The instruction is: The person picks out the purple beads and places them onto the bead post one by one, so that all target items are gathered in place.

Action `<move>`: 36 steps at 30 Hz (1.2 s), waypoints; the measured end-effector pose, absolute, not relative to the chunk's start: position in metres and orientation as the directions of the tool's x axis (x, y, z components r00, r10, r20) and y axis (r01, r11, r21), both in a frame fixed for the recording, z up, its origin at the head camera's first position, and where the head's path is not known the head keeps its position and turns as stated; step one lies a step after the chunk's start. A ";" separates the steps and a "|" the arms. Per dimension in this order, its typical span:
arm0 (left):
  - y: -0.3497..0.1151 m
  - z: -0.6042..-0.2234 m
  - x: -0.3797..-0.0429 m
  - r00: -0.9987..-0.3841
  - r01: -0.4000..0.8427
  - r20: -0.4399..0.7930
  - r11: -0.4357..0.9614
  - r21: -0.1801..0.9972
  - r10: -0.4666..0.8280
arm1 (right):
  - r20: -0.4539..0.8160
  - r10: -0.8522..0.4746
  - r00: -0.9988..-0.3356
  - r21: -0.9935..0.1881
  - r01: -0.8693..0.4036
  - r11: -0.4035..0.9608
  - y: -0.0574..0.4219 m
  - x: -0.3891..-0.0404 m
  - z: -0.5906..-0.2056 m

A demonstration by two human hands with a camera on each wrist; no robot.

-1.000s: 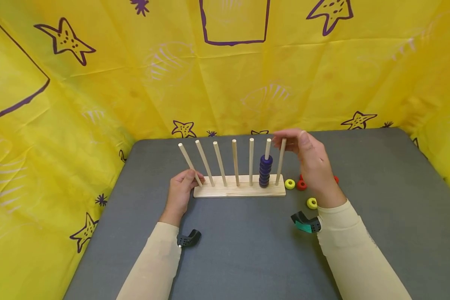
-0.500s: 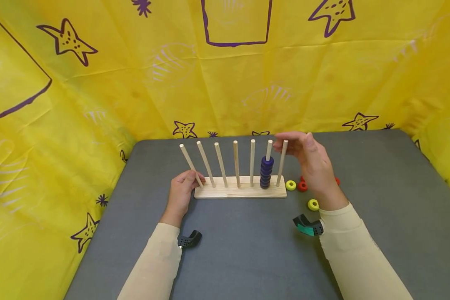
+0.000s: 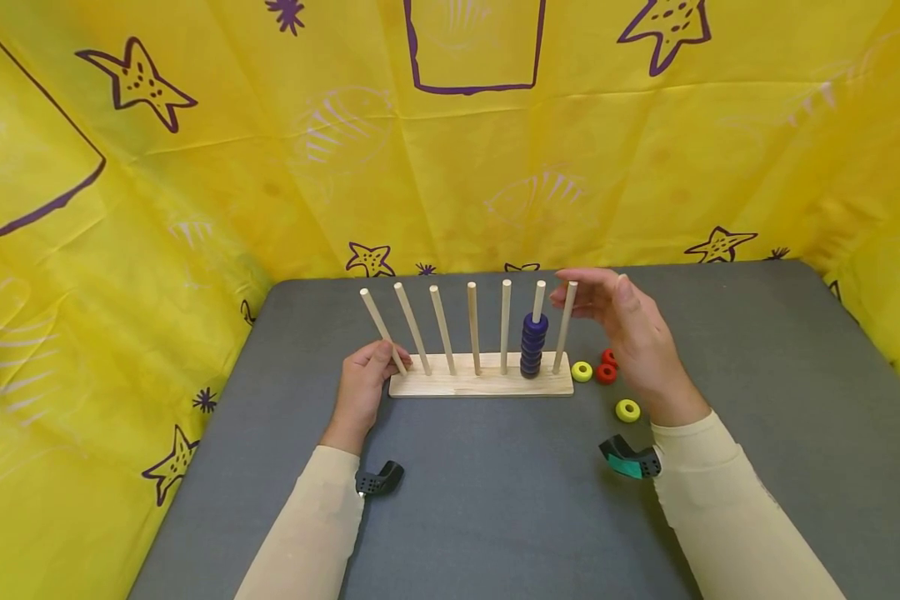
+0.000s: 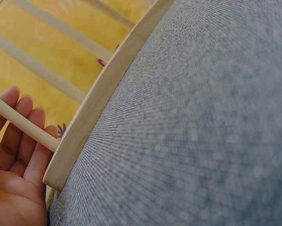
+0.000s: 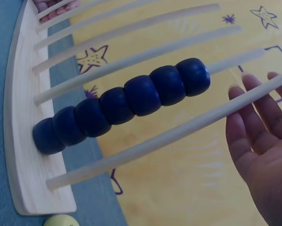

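A wooden peg rack [image 3: 480, 383] with a row of upright pegs stands on the table. Dark blue beads [image 3: 534, 346] are stacked on its second peg from the right; the other pegs are bare. My left hand [image 3: 362, 383] is at the rack's left end, its loosely bent fingers [image 4: 25, 136] behind the leftmost peg [image 4: 23, 123]. Near the top of the rightmost peg [image 5: 169, 134], my right hand [image 3: 633, 333] is raised with fingers spread behind it and holds nothing. In the right wrist view the blue beads [image 5: 143, 94] sit tightly together.
Two yellow beads [image 3: 582, 372] [image 3: 627, 411] and two red beads [image 3: 607, 373] [image 3: 609, 357] lie right of the rack on the grey table [image 3: 465, 500]. A yellow patterned cloth [image 3: 450, 183] hangs behind and at both sides.
My right hand has shifted slightly right and down, uncovering a red bead beside the rack and covering another farther right. My left hand and the rack stay put.
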State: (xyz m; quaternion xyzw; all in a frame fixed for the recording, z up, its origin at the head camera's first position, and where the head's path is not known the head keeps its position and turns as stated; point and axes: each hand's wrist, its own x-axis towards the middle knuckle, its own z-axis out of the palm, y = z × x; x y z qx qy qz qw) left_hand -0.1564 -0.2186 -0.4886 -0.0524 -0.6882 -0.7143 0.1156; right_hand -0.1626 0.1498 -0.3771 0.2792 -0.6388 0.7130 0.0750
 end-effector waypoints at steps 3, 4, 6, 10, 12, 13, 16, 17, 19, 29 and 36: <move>-0.219 -0.489 -0.157 -0.969 0.232 0.229 -0.025 0.972 -0.094 | 0.500 -0.270 -0.823 -0.866 -0.470 -0.171 0.152 -0.163 -0.380; -0.219 -0.490 -0.157 -0.969 0.229 0.226 -0.024 0.973 -0.095 | 0.504 -0.276 -0.819 -0.864 -0.474 -0.171 0.153 -0.163 -0.381; -0.220 -0.490 -0.157 -0.970 0.227 0.224 -0.020 0.974 -0.097 | 0.514 -0.289 -0.808 -0.858 -0.483 -0.174 0.154 -0.164 -0.383; -0.220 -0.491 -0.157 -0.969 0.227 0.225 -0.015 0.974 -0.098 | 0.528 -0.301 -0.794 -0.849 -0.488 -0.202 0.158 -0.165 -0.389; -0.220 -0.492 -0.157 -0.969 0.228 0.225 -0.018 0.973 -0.097 | 0.529 -0.302 -0.793 -0.848 -0.487 -0.208 0.160 -0.164 -0.393; -0.220 -0.492 -0.157 -0.969 0.228 0.225 -0.019 0.973 -0.097 | 0.526 -0.302 -0.795 -0.850 -0.484 -0.206 0.162 -0.163 -0.395; -0.220 -0.493 -0.159 -0.970 0.228 0.224 -0.027 0.973 -0.097 | 0.514 -0.299 -0.804 -0.858 -0.477 -0.192 0.167 -0.162 -0.400; -0.220 -0.493 -0.159 -0.970 0.228 0.225 -0.025 0.973 -0.098 | 0.511 -0.298 -0.807 -0.860 -0.475 -0.187 0.169 -0.161 -0.402; -0.220 -0.493 -0.159 -0.969 0.229 0.226 -0.024 0.973 -0.098 | 0.504 -0.299 -0.810 -0.864 -0.468 -0.189 0.172 -0.160 -0.405; -0.220 -0.491 -0.158 -0.966 0.246 0.243 -0.027 0.969 -0.086 | 0.494 -0.313 -0.811 -0.869 -0.470 -0.154 0.191 -0.153 -0.418; -0.220 -0.492 -0.159 -0.967 0.244 0.240 -0.035 0.969 -0.089 | 0.433 -0.288 -0.854 -0.899 -0.431 -0.072 0.205 -0.145 -0.431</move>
